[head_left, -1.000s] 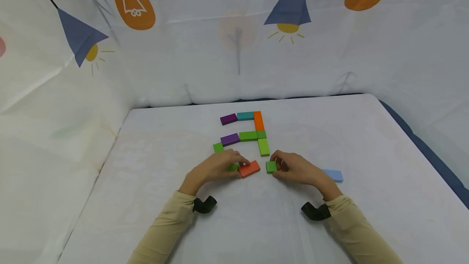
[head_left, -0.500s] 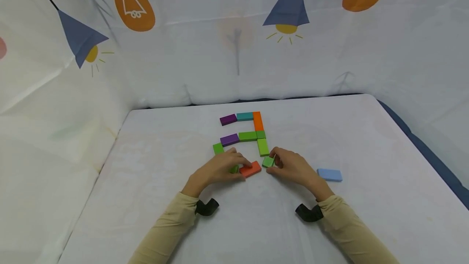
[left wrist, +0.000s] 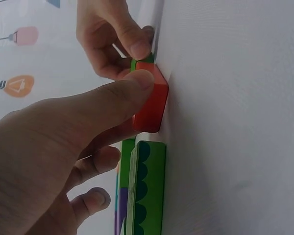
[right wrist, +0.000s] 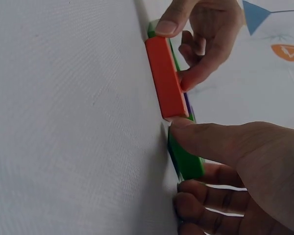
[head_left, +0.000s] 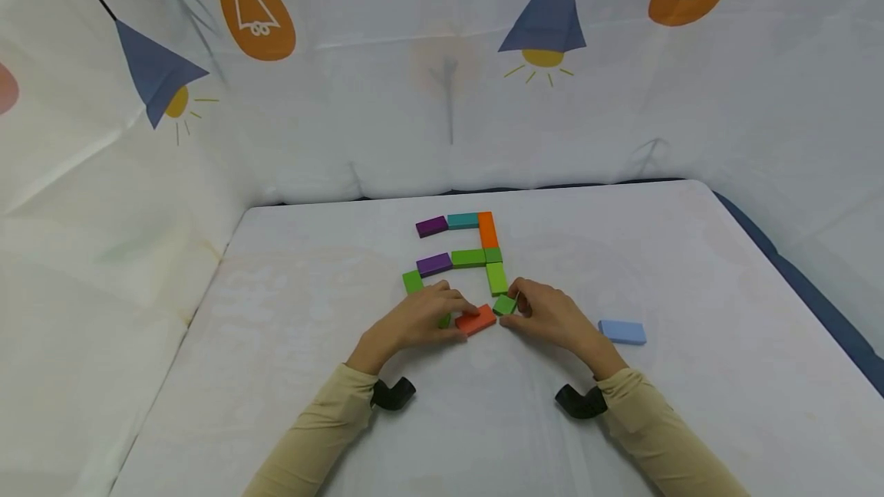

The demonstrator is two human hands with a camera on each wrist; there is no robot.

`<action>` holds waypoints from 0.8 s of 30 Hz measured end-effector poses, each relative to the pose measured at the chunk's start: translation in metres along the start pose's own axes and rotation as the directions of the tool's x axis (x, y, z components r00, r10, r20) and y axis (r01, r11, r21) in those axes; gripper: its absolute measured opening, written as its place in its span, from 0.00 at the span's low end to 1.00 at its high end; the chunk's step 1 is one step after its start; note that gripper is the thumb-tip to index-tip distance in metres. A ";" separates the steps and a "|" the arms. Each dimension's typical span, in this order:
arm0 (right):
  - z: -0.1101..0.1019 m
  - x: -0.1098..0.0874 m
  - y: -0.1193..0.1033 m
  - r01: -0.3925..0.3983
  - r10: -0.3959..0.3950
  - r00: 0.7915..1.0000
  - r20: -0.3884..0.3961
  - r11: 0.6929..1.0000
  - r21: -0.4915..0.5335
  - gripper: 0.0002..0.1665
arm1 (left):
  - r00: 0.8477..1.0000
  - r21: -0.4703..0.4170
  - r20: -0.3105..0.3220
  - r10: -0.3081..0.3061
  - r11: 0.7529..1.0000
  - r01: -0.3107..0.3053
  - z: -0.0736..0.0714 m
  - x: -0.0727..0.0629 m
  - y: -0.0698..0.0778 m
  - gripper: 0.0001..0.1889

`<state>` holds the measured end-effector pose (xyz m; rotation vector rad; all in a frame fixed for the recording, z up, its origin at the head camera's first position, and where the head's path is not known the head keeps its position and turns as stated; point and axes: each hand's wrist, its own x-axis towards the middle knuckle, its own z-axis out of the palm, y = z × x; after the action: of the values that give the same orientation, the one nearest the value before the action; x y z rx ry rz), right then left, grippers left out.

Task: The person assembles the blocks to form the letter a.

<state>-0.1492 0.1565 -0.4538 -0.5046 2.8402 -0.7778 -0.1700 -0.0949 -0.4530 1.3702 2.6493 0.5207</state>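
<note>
My left hand [head_left: 423, 318] pinches a red block [head_left: 476, 320] between thumb and fingers, low on the white table. In my right hand [head_left: 549, 318] a small green block [head_left: 504, 304] is pinched and turned at a slant. It sits close to the red block's right end, just below a light green block [head_left: 496, 279]. In the left wrist view the thumb lies on the near face of the red block [left wrist: 152, 105]. Another green block [head_left: 444, 320] is partly hidden by the left hand, and a further green one [head_left: 412, 281] lies above it.
Beyond the hands run a purple block [head_left: 433, 264], a green block [head_left: 468, 258], a small green square [head_left: 493, 255], an orange block [head_left: 487, 229], a teal block [head_left: 463, 221] and a dark purple block [head_left: 431, 227]. A light blue block [head_left: 623, 332] lies right of the right hand.
My right hand has shifted left and slightly away with the small green block, which has turned to a slant. The left hand has slid the red block a little right. The blue block is uncovered.
</note>
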 end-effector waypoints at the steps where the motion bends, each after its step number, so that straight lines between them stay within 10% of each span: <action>1: 0.000 0.000 0.000 0.000 0.000 1.000 -0.001 1.000 -0.002 0.22 | 1.000 0.004 -0.001 0.001 1.000 -0.001 0.000 0.000 0.000 0.20; 24: 0.000 -0.002 0.002 0.007 -0.007 1.000 -0.027 1.000 0.000 0.22 | 1.000 0.052 -0.015 -0.004 0.999 0.005 0.001 0.002 0.003 0.20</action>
<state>-0.1482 0.1584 -0.4547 -0.5079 2.8642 -0.7914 -0.1691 -0.0912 -0.4529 1.3796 2.6951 0.4664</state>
